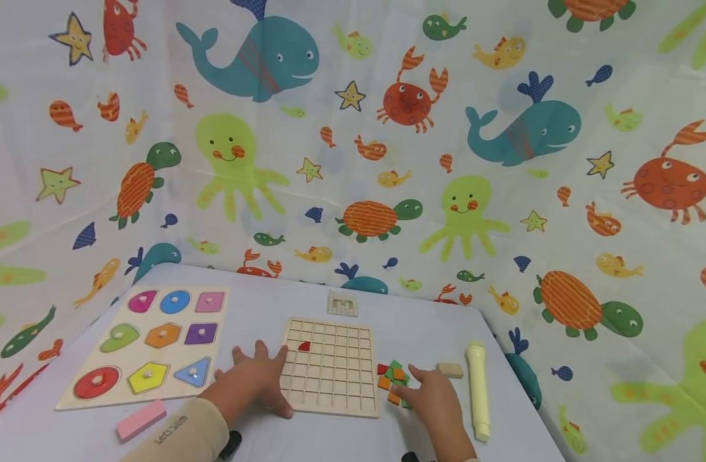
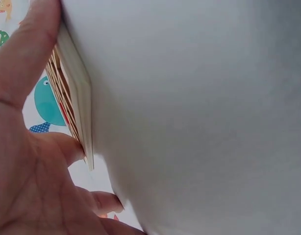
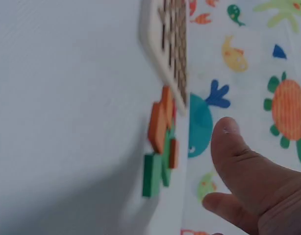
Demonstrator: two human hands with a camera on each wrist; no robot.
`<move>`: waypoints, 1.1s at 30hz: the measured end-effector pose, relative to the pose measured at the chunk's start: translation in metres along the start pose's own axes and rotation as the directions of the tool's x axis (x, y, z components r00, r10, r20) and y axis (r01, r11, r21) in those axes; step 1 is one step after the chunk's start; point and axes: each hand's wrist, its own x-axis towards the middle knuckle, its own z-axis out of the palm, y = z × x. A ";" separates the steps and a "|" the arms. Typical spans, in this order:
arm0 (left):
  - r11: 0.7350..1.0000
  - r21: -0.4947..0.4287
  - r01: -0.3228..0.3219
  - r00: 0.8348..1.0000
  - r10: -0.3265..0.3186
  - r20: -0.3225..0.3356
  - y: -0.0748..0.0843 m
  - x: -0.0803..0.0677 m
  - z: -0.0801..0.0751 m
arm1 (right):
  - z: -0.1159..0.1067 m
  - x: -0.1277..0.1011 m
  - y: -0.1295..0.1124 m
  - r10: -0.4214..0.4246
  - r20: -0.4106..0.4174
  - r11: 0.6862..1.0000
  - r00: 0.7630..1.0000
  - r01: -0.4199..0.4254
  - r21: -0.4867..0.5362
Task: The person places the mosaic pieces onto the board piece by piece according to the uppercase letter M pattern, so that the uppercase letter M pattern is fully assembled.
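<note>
Spreading its fingers, L hand is touching 1 grid board at its 9 o'clock edge, not clasping it. R hand is holding thumb & index apart beside 1 tile pile (1 red, 3 orange, at least 3 green), nothing seen held. From board centre: pile's lying approx 4 o'clock, 1 pink block 8, 1 yellow stick 3–4, 1 wood block 3, 1 red tile (on board) 10, 1 9-pc knob puzzle 9–10, 1 small gridded plaque 12.

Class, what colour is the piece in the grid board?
The piece is red; it shows best in the head view.
</note>
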 end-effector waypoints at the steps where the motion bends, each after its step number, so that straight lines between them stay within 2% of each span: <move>1: 1.000 0.001 0.000 1.000 0.000 -0.002 0.000 0.000 0.000 | -0.002 0.000 0.009 0.035 0.017 0.999 0.999 -0.035 -0.019; 4: 1.000 0.009 0.003 1.000 -0.003 -0.012 -0.001 -0.001 -0.001 | -0.002 0.001 0.024 0.082 0.080 0.996 0.993 -0.080 -0.033; 8: 1.000 0.001 0.003 1.000 -0.003 0.000 0.001 0.000 0.000 | 0.003 -0.002 0.026 0.110 0.114 0.993 0.987 -0.105 -0.051; 15: 1.000 -0.002 -0.005 1.000 0.005 0.004 0.003 -0.004 0.000 | 0.010 -0.007 0.020 0.148 0.065 0.985 0.987 -0.141 -0.100; 22: 1.000 0.001 -0.010 1.000 0.010 0.004 0.003 -0.002 0.001 | 0.012 -0.006 0.014 0.155 0.063 0.982 0.986 -0.147 -0.115; 33: 1.000 0.003 -0.005 1.000 0.005 0.003 0.001 -0.001 0.001 | 0.015 0.000 0.017 0.102 0.038 0.988 0.994 -0.097 -0.118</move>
